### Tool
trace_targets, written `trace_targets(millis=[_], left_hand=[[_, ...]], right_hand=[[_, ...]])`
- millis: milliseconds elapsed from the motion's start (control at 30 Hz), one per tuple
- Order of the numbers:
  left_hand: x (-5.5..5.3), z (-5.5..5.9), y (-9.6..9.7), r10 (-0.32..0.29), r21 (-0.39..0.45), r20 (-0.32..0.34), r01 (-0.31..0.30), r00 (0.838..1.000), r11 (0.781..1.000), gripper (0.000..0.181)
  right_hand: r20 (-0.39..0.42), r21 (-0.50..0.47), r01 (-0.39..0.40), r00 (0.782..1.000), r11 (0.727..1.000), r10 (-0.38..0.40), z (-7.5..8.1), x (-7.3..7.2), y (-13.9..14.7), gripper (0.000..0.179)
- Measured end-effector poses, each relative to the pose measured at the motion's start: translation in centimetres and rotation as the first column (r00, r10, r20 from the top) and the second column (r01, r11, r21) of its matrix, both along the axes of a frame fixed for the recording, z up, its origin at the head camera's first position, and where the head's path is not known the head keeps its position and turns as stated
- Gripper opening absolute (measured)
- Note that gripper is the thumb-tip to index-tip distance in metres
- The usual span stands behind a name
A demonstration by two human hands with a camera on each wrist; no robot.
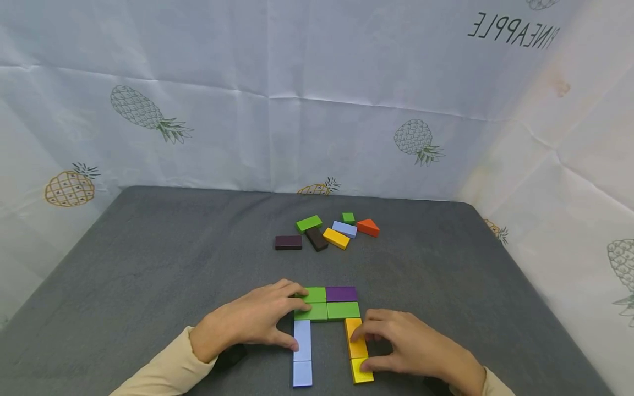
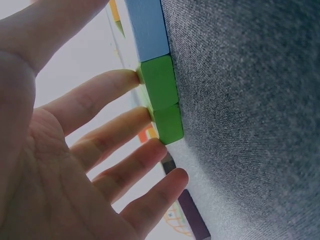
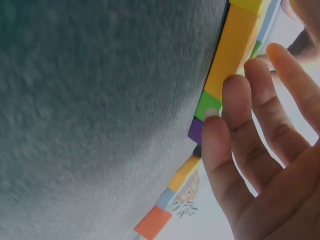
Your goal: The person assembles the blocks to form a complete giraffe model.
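Flat wooden blocks form an arch-like layout on the grey cloth. Its top holds a green block [image 1: 317, 295] beside a purple block [image 1: 341, 293], above two more green blocks [image 1: 343, 311]. Two light blue blocks [image 1: 302, 374] make the left leg; an orange-yellow block [image 1: 353, 328] and a yellow block [image 1: 363, 377] make the right. My left hand [image 1: 255, 318] touches the left green blocks with its fingertips, its thumb at the upper light blue block. With loosely bent fingers, my right hand [image 1: 416, 342] touches the orange-yellow block, its thumb at the yellow one.
Farther back lie loose blocks: a dark block [image 1: 288, 242], a second dark one [image 1: 316, 240], a green block [image 1: 309, 223], a yellow block [image 1: 336, 238], a light blue block [image 1: 344, 229], a small green block [image 1: 348, 218] and an orange-red triangle [image 1: 368, 227]. Pineapple-printed curtains [image 1: 277, 137] surround the table.
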State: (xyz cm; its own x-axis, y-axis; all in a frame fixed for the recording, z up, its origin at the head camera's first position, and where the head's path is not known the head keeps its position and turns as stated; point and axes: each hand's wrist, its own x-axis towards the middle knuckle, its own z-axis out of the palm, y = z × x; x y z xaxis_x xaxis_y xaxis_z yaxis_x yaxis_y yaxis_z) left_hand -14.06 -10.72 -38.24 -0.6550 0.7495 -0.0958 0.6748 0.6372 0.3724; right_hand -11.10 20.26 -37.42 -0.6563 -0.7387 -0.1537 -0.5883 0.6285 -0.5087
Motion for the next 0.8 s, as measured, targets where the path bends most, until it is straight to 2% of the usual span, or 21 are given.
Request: trace_targets(millis=[233,467,633,800], left_hand=[[-0.1,0.1,0.1,0.001,-0.005,0.014,-0.001,1.0,1.0,0.059],[-0.1,0.0,0.2,0.007,0.001,0.043,-0.007,0.999,1.0,0.061],[0.0,-0.1,0.2,0.006,-0.001,0.05,-0.006,0.999,1.0,0.064],[0.0,-0.1,0.2,-0.001,0.0,0.03,0.001,1.0,1.0,0.067]], right_hand=[[-0.126,-0.002,0.071,0.99,0.997,-0.071,0.0,-1.3,-0.1,0.034],[-0.253,-0.09,0.082,0.962,0.993,-0.103,-0.5,-3.3,-0.4,0.025],[-0.287,-0.11,0.119,0.947,0.987,-0.147,-0.6,-5.0,-0.8,0.022],[-0.309,-0.125,0.136,0.936,0.983,-0.169,-0.6,-6.6,-1.2,0.024]])
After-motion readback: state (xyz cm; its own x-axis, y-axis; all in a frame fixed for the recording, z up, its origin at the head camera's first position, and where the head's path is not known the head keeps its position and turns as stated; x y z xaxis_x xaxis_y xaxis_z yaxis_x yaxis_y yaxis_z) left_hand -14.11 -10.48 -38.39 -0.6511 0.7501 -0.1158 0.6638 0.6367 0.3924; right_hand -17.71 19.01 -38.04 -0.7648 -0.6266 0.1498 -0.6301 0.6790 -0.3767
